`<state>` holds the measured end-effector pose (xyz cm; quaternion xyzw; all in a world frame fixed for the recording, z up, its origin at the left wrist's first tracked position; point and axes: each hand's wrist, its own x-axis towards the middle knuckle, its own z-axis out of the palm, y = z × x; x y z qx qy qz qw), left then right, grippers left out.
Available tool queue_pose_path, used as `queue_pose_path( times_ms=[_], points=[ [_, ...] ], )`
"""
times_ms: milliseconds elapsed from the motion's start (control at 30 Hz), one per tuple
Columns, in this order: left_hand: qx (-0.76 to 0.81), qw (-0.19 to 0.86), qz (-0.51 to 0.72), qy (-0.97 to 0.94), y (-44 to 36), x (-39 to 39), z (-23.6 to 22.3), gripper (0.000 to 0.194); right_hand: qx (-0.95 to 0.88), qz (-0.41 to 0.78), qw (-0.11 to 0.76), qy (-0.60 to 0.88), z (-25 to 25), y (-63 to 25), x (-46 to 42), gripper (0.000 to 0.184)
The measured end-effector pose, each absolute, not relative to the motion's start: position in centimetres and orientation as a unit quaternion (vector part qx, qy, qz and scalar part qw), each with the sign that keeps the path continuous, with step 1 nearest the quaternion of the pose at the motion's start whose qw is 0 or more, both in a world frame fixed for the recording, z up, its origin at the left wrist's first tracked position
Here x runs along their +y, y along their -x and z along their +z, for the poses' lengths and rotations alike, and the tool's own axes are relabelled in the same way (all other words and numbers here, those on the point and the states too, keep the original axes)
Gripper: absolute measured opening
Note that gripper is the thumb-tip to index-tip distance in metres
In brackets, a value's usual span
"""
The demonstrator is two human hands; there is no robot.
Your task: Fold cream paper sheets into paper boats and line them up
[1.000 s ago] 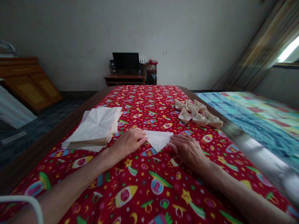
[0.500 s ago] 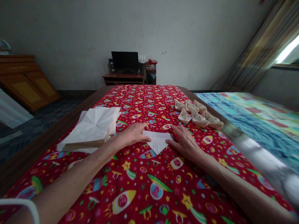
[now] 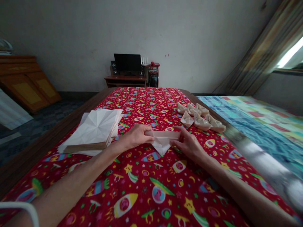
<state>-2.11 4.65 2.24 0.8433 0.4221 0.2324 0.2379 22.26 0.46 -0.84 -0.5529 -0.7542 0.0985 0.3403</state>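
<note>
Pinching paper [image 3: 162, 141]: left hand [image 3: 138, 136], right hand [image 3: 189, 143]

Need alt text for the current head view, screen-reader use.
Two bare hands, left and right, hold a partly folded white paper by its ends over a red patterned tablecloth. A stack of creased sheets lies to the left; a group of folded paper shapes sits to the right, farther back.

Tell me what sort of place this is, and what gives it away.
Probably a room in a home: there is a bed-like surface with a patchwork cover beside the table, a monitor with speakers on a small desk, and a wooden cabinet on the left.
</note>
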Motion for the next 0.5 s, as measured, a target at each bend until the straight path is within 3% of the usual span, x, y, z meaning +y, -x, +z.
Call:
queue_pose_path(
  times_ms=[67, 200, 333, 500],
  points=[
    [0.390, 0.125, 0.296, -0.863, 1.8, 4.1, 3.3, 0.014, -0.751, 0.117, 0.381, 0.526, 0.1, -22.3, 0.4, 0.020],
    [0.316, -0.066, 0.352, -0.878, 1.4, 3.1, 4.3, 0.011, -0.783, 0.000, 0.432, 0.448, 1.5, -22.7, 0.2, 0.013],
    [0.303, -0.133, 0.299, -0.895, 1.5, 2.4, 3.2, 0.012, -0.842, -0.147, 0.323, 0.406, 1.3, -23.0, -0.1, 0.018],
    [0.293, -0.101, 0.196, -0.930, 1.8, 1.8, 0.7, 0.012, -0.892, -0.169, 0.171, 0.383, 0.1, -22.8, -0.5, 0.016]
  ],
)
